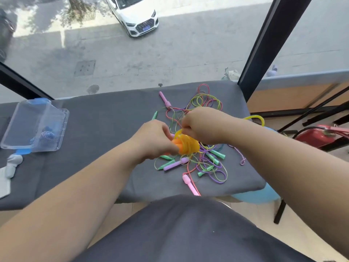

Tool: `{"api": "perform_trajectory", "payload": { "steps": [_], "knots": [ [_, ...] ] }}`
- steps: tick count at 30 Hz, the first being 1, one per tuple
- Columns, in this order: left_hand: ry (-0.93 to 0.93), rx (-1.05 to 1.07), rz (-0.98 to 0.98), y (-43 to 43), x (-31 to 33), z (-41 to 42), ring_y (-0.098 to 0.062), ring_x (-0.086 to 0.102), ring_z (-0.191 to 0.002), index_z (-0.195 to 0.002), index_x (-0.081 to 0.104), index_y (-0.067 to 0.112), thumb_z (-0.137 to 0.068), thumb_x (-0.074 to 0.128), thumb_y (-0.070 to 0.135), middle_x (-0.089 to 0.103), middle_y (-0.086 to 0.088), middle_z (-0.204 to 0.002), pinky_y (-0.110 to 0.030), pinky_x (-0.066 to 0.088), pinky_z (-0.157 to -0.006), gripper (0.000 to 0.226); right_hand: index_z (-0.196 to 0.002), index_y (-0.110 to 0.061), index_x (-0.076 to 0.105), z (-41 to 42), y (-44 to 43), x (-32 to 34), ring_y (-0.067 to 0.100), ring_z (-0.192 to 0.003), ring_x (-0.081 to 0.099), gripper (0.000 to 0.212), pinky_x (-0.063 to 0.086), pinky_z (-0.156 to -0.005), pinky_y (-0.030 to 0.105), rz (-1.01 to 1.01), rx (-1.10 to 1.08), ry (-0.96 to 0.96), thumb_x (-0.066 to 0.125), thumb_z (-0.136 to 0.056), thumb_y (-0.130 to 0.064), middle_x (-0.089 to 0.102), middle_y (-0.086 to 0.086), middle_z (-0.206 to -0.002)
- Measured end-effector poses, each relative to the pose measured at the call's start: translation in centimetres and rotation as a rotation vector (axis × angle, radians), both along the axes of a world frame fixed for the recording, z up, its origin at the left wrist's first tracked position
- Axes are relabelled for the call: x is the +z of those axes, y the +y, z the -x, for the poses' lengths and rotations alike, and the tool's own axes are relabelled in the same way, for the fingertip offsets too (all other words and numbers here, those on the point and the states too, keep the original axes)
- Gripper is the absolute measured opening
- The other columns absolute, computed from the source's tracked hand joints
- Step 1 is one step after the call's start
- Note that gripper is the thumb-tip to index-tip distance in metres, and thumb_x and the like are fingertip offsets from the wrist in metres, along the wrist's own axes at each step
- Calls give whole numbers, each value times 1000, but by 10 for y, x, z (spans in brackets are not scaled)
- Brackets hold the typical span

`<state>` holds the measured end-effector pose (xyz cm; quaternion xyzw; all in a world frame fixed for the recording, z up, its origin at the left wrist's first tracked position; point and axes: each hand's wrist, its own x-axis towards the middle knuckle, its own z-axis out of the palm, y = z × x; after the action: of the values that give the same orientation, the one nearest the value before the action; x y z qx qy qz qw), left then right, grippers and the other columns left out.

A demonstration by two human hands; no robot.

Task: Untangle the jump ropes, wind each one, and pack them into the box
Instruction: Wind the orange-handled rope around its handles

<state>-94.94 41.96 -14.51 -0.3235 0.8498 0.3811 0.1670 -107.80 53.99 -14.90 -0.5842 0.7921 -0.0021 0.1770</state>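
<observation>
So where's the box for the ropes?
Head view: the clear plastic box sits open on the table's left side, left of the tangled jump ropes, holding a blue-and-white rope.

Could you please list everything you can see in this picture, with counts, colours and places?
table: one, grey-covered, against the window.
box: one, clear with blue latches, lid open, table's left side.
wound rope: one, blue and white, inside the box.
tangled jump ropes: several, pink, green, purple and yellow-green, heaped mid-table.
orange rope: one, orange-yellow, partly coiled, between both grips.
cloth bundle: one, white-grey, table's left edge.
fire extinguisher: one, red, floor at right.
car: one, white, street outside.
left grip: one, holds the orange rope's handle end.
right grip: one, pinches the orange rope's cord.
</observation>
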Motion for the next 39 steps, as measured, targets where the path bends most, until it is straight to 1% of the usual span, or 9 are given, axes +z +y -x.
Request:
{"api": "perform_trajectory", "payload": {
  "steps": [3, 10, 15, 19, 24, 28, 31, 34, 39],
  "knots": [
    [52, 173, -145, -13, 0, 1, -23, 59, -61, -82, 72, 10, -45, 82, 20, 73, -13, -80, -28, 43, -49, 40, -67, -23, 48, 1, 10, -7, 26, -74, 56, 36, 43, -64, 36, 145, -181, -131, 49, -101, -34, 58, 3, -72],
    [117, 113, 49, -17, 4, 22, -12, 61, -65, -79, 72, 21, -57, 87, 21, 70, 5, -80, -23, 44, -51, 27, -93, -5, 70, -28, 32, -28, 29, -68, 57, 23, 48, -64, 44, 585, -486, -269, 52, -98, -19, 65, 9, -72],
    [121, 236, -103, -15, 2, 24, -9, 58, -51, -82, 68, 13, -59, 86, 10, 70, -4, -79, -22, 40, -43, 30, -96, -4, 69, -47, 40, -42, 34, -68, 57, 26, 49, -60, 45, 704, -489, -222, 49, -95, -21, 66, 11, -73],
    [173, 305, -99, -10, -5, 28, -10, 59, -54, -82, 69, 14, -57, 86, 11, 72, -3, -83, -23, 41, -45, 30, -103, -6, 72, -50, 48, -49, 36, -73, 62, 26, 52, -58, 45, 734, -472, -176, 51, -93, -17, 68, 10, -79],
    [234, 442, -236, -6, -3, 32, -19, 57, -55, -84, 67, 11, -62, 82, 8, 65, -7, -69, -25, 39, -47, 27, -117, -19, 73, -52, 56, -47, 28, -77, 64, 30, 53, -59, 42, 766, -503, -165, 51, -96, -26, 70, 3, -84],
    [284, 499, -391, -3, 5, 31, -22, 59, -55, -89, 66, 10, -59, 84, 8, 66, -8, -69, -26, 39, -47, 35, -98, -26, 59, -49, 56, -43, 13, -71, 56, 9, 48, -66, 42, 751, -735, -457, 51, -102, -29, 62, -7, -74],
    [309, 511, -434, -3, 9, 29, -24, 59, -56, -91, 65, 10, -65, 83, 2, 67, -8, -70, -26, 39, -46, 32, -108, -28, 62, -45, 55, -44, 15, -67, 54, 12, 47, -65, 41, 718, -754, -518, 53, -102, -24, 58, -5, -69],
    [306, 542, -466, -4, 9, 26, -26, 59, -57, -87, 64, 10, -71, 79, -1, 65, -11, -71, -25, 38, -47, 25, -101, -21, 70, -37, 55, -41, 17, -64, 56, 14, 48, -62, 39, 686, -675, -422, 56, -100, -22, 62, -5, -67],
    [320, 614, -665, -2, 17, 25, -23, 60, -58, -95, 62, 11, -79, 69, 6, 63, -9, -77, -25, 39, -48, 18, -92, -13, 48, -34, 49, -43, 31, -63, 54, 17, 42, -56, 43, 638, -586, -315, 52, -101, -26, 59, 2, -66]
  ]
}}
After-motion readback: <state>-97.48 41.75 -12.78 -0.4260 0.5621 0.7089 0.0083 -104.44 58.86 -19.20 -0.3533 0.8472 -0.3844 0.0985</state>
